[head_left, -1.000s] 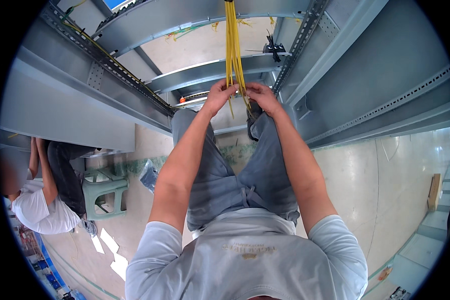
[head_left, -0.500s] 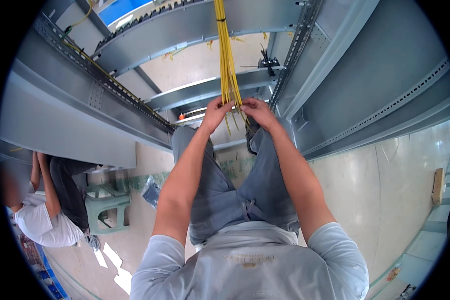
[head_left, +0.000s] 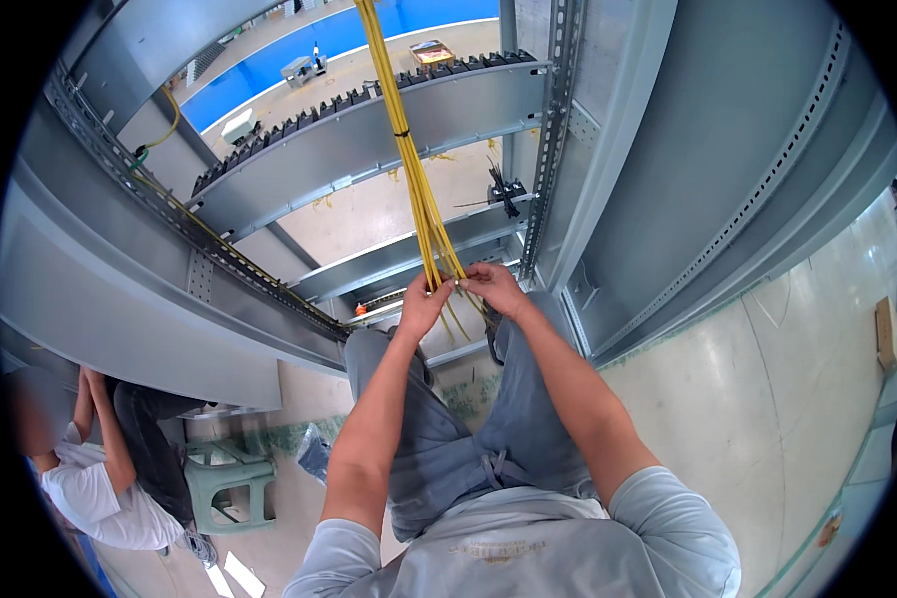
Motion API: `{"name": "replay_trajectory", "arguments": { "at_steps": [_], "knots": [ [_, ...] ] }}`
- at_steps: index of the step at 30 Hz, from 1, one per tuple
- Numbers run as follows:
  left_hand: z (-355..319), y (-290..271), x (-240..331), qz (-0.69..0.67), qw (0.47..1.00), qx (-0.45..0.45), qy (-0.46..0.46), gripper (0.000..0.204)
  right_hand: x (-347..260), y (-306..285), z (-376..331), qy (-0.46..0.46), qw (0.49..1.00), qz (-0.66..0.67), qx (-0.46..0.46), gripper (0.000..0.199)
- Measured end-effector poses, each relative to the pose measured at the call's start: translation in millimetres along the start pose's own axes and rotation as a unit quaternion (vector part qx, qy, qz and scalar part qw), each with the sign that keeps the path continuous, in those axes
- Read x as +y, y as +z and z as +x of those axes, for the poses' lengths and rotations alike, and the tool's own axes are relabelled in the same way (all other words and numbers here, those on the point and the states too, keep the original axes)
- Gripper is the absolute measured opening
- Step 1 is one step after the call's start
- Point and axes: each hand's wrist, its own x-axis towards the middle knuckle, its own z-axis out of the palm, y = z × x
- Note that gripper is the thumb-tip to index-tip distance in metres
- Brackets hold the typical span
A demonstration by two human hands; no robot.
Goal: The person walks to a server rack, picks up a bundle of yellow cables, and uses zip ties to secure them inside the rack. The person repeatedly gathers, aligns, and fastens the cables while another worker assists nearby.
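**Q:** Left hand (head_left: 424,304) — what does it hold, and where?

**A:** Its fingers are closed around the bundle of yellow wires (head_left: 417,179), at the low end of the bundle's straight run. The right hand (head_left: 493,289) sits just beside it at the same height, fingertips pinched together on the same strands. Both hands meet in front of the person's knees, inside the open grey metal cabinet frame (head_left: 668,189).

**Q:** Which way does the bundle run from the hands?

**A:** Its long axis rises from the grip up and slightly to the person's left, passing a black tie (head_left: 400,132) and crossing in front of the grey cross rail (head_left: 389,130) with its row of black terminal blocks. Below the grip a few loose yellow ends fan out towards the trousers.

**Q:** Which hand is nearer the bundle?

**A:** Neither by any clear margin; both touch it, the left wrapped round it, the right on the strands at its right edge.

**Q:** Anything else about?

**A:** A seated co-worker (head_left: 100,468) beside a green plastic stool (head_left: 231,488), well apart, lower left.
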Motion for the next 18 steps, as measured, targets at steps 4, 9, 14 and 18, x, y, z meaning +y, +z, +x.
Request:
{"name": "replay_trajectory", "arguments": {
  "at_steps": [4, 9, 14, 18],
  "knots": [
    [-3, 8, 1, 0.034, 0.998, 0.055, 0.027, 0.016, 2, 2, -3, -0.005, 1.0, 0.004, 0.011, 0.025],
    [-10, 10, 18, 0.132, 0.984, 0.106, 0.056, 0.029, 3, 0, -4, -0.007, 1.0, -0.006, 0.028, 0.024],
    [-16, 7, 22, 0.152, 0.977, 0.137, 0.067, 0.032, 0, 2, -7, 0.001, 0.999, -0.016, 0.032, 0.023],
    [-20, 12, 22, 0.141, 0.975, 0.161, 0.066, 0.038, 4, 2, -4, -0.001, 1.0, 0.018, 0.014, 0.028]
  ]
}}
